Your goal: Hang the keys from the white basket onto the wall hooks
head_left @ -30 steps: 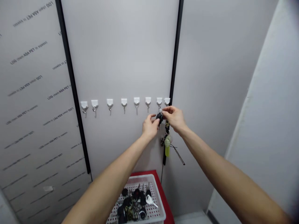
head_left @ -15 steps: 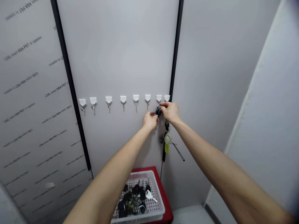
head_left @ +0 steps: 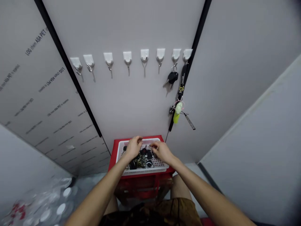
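Note:
Both my hands are down in a white plastic basket that holds a heap of black-headed keys. My left hand is curled over the left side of the heap. My right hand reaches in from the right with its fingertips pinched together at the keys. What either hand grips is hidden. Above, a row of white wall hooks runs across the panel. A black key hangs on the second hook from the right. A black lanyard with a green charm hangs on the last hook.
The basket rests on a red stool against the wall. Black vertical strips divide the grey wall panels; the left panel carries printed film. Crumpled clear plastic lies on the floor at the lower left. My knees show below the stool.
Both hands left the black key hanging on its hook and dropped to the basket of keys. My view tilted downward.

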`<state>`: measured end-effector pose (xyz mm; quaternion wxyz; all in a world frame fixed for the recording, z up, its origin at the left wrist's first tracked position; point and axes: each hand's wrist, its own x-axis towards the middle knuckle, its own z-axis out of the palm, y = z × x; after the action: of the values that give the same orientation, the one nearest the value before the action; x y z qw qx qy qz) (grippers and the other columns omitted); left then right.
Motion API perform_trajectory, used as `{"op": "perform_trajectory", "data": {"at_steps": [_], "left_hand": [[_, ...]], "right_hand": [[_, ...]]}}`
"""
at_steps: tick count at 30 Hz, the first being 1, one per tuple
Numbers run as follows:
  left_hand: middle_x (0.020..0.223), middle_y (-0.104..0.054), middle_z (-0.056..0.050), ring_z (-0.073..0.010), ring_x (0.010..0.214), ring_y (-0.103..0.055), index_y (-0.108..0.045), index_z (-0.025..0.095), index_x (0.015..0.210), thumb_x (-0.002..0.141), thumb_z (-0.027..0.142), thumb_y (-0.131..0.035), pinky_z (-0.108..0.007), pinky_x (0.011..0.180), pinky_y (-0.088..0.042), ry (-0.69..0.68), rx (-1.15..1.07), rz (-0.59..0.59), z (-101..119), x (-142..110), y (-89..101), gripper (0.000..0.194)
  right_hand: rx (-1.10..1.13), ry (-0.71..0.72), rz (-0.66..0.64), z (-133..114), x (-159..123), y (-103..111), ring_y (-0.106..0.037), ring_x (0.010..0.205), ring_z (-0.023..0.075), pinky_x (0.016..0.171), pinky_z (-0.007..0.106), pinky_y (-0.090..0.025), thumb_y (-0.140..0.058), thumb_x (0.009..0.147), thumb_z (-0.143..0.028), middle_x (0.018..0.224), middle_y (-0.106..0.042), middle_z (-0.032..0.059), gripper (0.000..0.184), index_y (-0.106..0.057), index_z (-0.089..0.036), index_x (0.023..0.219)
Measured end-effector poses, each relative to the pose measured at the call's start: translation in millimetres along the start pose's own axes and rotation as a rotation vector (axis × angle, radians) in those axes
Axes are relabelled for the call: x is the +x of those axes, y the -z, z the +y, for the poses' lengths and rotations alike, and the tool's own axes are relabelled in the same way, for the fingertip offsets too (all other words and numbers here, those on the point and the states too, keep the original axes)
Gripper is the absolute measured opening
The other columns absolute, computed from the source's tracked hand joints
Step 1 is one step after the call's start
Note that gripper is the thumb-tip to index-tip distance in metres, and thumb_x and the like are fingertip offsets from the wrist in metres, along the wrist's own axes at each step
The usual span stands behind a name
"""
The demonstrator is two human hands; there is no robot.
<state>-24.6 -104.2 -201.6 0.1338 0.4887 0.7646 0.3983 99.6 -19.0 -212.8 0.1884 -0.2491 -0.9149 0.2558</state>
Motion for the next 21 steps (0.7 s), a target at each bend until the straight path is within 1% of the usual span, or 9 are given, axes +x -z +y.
{"op": "perform_trajectory", "data": {"at_steps": [2,4,7,9,13,15,18,21], "left_hand": [[0.085,-0.057,-0.006,-0.0139,0.079,-0.05,-0.053,0.014,0.083,0.064,0.01,-0.042,-0.028,0.075,-0.037,-0.016,0.113,-0.025,-15,-12,-5.0,0.023],[0.087,-0.056,-0.006,-0.0143,0.082,-0.049,-0.053,0.014,0.085,0.063,0.01,-0.042,-0.027,0.077,-0.036,-0.032,0.205,-0.047,-25,-19,-8.9,0.025],[0.089,-0.055,-0.007,-0.0152,0.085,-0.048,-0.053,0.014,0.087,0.065,0.012,-0.041,-0.026,0.078,-0.035,-0.015,0.298,-0.065,-33,-23,-11.9,0.026],[0.092,-0.054,-0.008,-0.0154,0.088,-0.047,-0.052,0.013,0.091,0.065,0.013,-0.041,-0.026,0.08,-0.034,0.004,0.336,-0.082,-35,-22,-12.1,0.028],[0.101,-0.049,-0.009,-0.0154,0.095,-0.043,-0.047,0.01,0.099,0.066,0.014,-0.04,-0.025,0.084,-0.029,0.043,0.419,-0.073,-32,-17,-9.9,0.034],[0.103,-0.048,-0.01,-0.0159,0.096,-0.042,-0.045,0.009,0.101,0.067,0.015,-0.038,-0.025,0.085,-0.029,0.055,0.468,-0.09,-29,-16,-8.5,0.035],[0.1,-0.051,-0.011,-0.017,0.093,-0.045,-0.046,0.009,0.099,0.069,0.018,-0.034,-0.026,0.081,-0.032,0.037,0.535,-0.147,-28,-13,-7.5,0.034],[0.093,-0.055,-0.01,-0.018,0.086,-0.05,-0.05,0.011,0.094,0.068,0.021,-0.034,-0.026,0.075,-0.037,0.006,0.569,-0.18,-32,-9,-9.7,0.032]], "right_hand": [[-0.054,0.006,-0.076,1,0,-14,-0.05,0.075,0.0142,0.07,0.025,-0.037,-0.043,0.063,-0.013,0.081,-0.058,0.0054,0.023,-0.057,-0.016,0.08],[-0.086,0.021,-0.112,0,3,-20,-0.049,0.078,0.0149,0.072,0.025,-0.036,-0.043,0.064,-0.015,0.083,-0.057,0.0062,0.024,-0.056,-0.015,0.084],[-0.126,0.06,-0.132,-3,6,-24,-0.046,0.084,0.0158,0.075,0.026,-0.034,-0.043,0.065,-0.017,0.088,-0.054,0.0073,0.027,-0.054,-0.015,0.09],[-0.173,0.091,-0.152,-4,5,-28,-0.042,0.089,0.017,0.078,0.028,-0.032,-0.044,0.064,-0.016,0.095,-0.05,0.0073,0.033,-0.051,-0.018,0.096],[-0.255,0.155,-0.192,-4,2,-33,-0.036,0.097,0.0193,0.08,0.034,-0.028,-0.047,0.063,-0.017,0.106,-0.042,0.0059,0.042,-0.044,-0.025,0.104],[-0.271,0.188,-0.189,-4,1,-32,-0.036,0.096,0.0197,0.079,0.035,-0.029,-0.049,0.063,-0.021,0.105,-0.042,0.0062,0.04,-0.045,-0.025,0.102],[-0.288,0.251,-0.174,-4,1,-29,-0.039,0.091,0.0195,0.075,0.033,-0.032,-0.05,0.063,-0.029,0.099,-0.046,0.0068,0.034,-0.049,-0.021,0.096],[-0.292,0.322,-0.179,-2,1,-26,-0.04,0.089,0.0188,0.072,0.032,-0.034,-0.048,0.065,-0.03,0.098,-0.047,0.0054,0.032,-0.049,-0.022,0.096]]}}
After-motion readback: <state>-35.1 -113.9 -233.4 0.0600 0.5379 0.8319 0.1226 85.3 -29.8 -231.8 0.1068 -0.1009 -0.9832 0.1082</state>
